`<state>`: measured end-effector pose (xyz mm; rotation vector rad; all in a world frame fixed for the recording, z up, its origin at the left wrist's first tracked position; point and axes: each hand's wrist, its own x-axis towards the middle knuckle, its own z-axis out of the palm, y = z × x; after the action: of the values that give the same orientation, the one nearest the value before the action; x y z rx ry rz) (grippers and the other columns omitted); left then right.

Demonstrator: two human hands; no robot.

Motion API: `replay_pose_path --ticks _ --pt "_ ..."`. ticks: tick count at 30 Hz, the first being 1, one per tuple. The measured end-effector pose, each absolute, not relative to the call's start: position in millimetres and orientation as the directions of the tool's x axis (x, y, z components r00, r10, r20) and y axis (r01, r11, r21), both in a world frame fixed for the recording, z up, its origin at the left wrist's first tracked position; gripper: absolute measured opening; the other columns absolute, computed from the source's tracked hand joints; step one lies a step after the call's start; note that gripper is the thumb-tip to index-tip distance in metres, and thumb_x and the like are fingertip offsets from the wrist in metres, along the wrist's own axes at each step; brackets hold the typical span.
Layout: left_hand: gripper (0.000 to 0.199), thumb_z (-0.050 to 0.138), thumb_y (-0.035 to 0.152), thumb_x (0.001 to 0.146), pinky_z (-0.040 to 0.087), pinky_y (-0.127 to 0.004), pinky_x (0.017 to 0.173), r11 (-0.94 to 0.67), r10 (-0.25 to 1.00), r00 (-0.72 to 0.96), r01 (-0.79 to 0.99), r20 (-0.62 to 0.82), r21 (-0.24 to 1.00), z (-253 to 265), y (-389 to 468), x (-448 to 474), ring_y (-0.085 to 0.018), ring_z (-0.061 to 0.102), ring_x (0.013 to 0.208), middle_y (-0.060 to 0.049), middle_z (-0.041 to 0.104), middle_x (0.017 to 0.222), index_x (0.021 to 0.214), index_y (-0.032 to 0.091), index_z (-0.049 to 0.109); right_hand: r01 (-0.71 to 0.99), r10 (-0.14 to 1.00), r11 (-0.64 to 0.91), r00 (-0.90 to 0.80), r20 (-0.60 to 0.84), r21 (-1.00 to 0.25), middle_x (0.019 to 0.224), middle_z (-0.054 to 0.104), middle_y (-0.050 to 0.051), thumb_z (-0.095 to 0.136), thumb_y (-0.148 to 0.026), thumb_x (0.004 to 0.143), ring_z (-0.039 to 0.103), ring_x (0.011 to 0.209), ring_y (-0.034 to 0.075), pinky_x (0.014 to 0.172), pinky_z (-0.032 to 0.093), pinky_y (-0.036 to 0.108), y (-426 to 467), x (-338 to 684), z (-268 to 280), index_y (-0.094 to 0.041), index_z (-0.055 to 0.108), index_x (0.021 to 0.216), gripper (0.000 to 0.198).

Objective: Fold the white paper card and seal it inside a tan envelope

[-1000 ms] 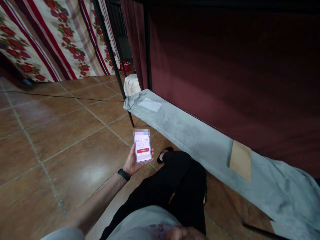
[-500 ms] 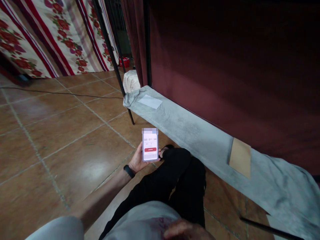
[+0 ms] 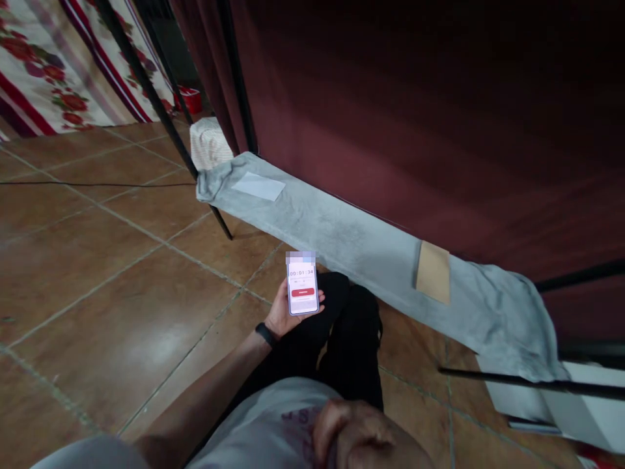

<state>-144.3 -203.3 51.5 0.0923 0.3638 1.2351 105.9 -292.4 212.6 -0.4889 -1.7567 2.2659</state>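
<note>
My left hand [image 3: 279, 314] holds up a smartphone [image 3: 303, 303], its fingers wrapped around the back and right side. The lit screen carries a timer reading 00:01:34 and a red button; its top strip is blurred out. A dark band [image 3: 266, 335] circles the left wrist. Close to my chest, at the bottom of the view, my right hand [image 3: 366, 433] is curled with bent fingers, and whatever may be inside it is hidden. It lies against or just over my pale shirt [image 3: 263, 417].
A long narrow surface draped in grey cloth [image 3: 336, 228] runs beside my legs. On it lie a white paper [image 3: 258, 186] and a brown cardboard piece [image 3: 433, 272]. Dark red fabric [image 3: 342, 130] hangs behind. A cable [image 3: 97, 184] crosses the tiled floor; a red basket [image 3: 190, 99] stands farther off.
The view has turned right, bringing white panels at lower right into sight. My right hand has come further up into view, fingers curled. The phone stays in my left hand, the timer unchanged.
</note>
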Motion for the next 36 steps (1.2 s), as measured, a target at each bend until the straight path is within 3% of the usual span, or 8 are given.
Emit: replay_pose_path --ticks 3,5,6,8,9,16,24,36 --pt "0.066 0.040 0.059 0.095 0.042 -0.059 0.103 0.411 0.907 0.364 -0.875 -0.210 0.257 43.7 -200.6 -124.8 -0.037 0.065 0.113 -0.025 0.065 0.123 0.137 0.008 0.051 -0.034 0.578 -0.222 -0.809 -0.104 -0.975 0.101 0.071 0.008 0.054 -0.061 0.090 0.066 0.097 0.024 0.095 0.049 0.038 -283.1 104.5 187.5 -0.026 0.077 0.081 0.043" --pt "0.067 0.038 0.059 0.096 0.043 -0.060 0.102 0.473 0.879 0.427 -0.841 -0.213 0.262 39.7 -199.4 -114.0 -0.037 0.065 0.113 -0.025 0.065 0.124 0.138 0.008 0.050 -0.040 0.870 -0.175 -0.474 -0.136 -0.984 0.109 0.069 0.007 0.056 -0.054 0.090 0.063 0.104 0.024 0.098 0.047 0.040 -268.5 101.1 160.5 -0.026 0.076 0.091 0.034" --pt "0.068 0.038 0.059 0.096 0.043 -0.060 0.101 0.500 0.864 0.455 -0.825 -0.217 0.264 38.1 -198.6 -109.7 -0.037 0.065 0.113 -0.026 0.065 0.124 0.139 0.008 0.049 -0.011 0.952 -0.174 -0.259 -0.165 -0.985 0.116 0.068 0.007 0.060 -0.052 0.088 0.062 0.107 0.024 0.100 0.046 0.041 -258.6 98.8 144.1 -0.027 0.074 0.102 0.032" --pt "0.070 0.037 0.060 0.096 0.044 -0.059 0.100 0.537 0.843 0.492 -0.802 -0.220 0.263 35.9 -196.5 -104.0 -0.037 0.065 0.112 -0.025 0.065 0.124 0.141 0.008 0.047 0.035 0.985 -0.165 0.059 -0.163 -0.986 0.125 0.064 0.008 0.068 -0.051 0.079 0.057 0.114 0.026 0.104 0.043 0.043 -237.7 93.4 109.9 -0.026 0.069 0.113 0.042" --pt "0.070 0.037 0.060 0.096 0.045 -0.059 0.099 0.547 0.836 0.503 -0.796 -0.219 0.259 35.1 -195.3 -102.3 -0.037 0.065 0.112 -0.025 0.065 0.124 0.142 0.008 0.046 0.014 0.975 -0.183 0.131 -0.180 -0.983 0.124 0.064 0.008 0.071 -0.050 0.075 0.058 0.113 0.026 0.104 0.043 0.043 -228.5 89.9 94.2 -0.025 0.068 0.113 0.046" --pt "0.065 0.036 0.057 0.098 0.053 -0.049 0.092 0.531 0.843 0.477 -0.812 -0.250 0.241 32.6 -191.7 -97.2 -0.033 0.069 0.105 -0.019 0.070 0.117 0.141 0.010 0.049 -0.163 0.970 -0.243 -0.044 -0.239 -0.956 0.112 0.070 0.004 0.070 -0.040 0.073 0.064 0.105 0.024 0.096 0.050 0.039 -209.0 53.5 57.4 -0.024 0.063 0.118 0.049" --pt "0.063 0.035 0.055 0.099 0.053 -0.048 0.092 0.523 0.846 0.466 -0.823 -0.260 0.224 23.5 -190.3 -96.7 -0.031 0.070 0.102 -0.017 0.071 0.117 0.141 0.011 0.049 -0.109 0.975 -0.218 -0.069 -0.212 -0.970 0.102 0.072 0.003 0.068 -0.036 0.075 0.066 0.095 0.023 0.086 0.054 0.034 -196.5 47.6 62.8 -0.023 0.065 0.108 0.036" --pt "0.064 0.036 0.055 0.099 0.052 -0.046 0.093 0.504 0.859 0.446 -0.823 -0.252 0.264 26.7 -192.5 -97.8 -0.031 0.069 0.104 -0.017 0.070 0.120 0.142 0.009 0.048 -0.108 0.976 -0.206 -0.088 -0.197 -0.972 0.101 0.072 0.003 0.068 -0.034 0.077 0.068 0.092 0.022 0.083 0.055 0.033 -193.9 38.6 58.3 -0.022 0.063 0.106 0.032"
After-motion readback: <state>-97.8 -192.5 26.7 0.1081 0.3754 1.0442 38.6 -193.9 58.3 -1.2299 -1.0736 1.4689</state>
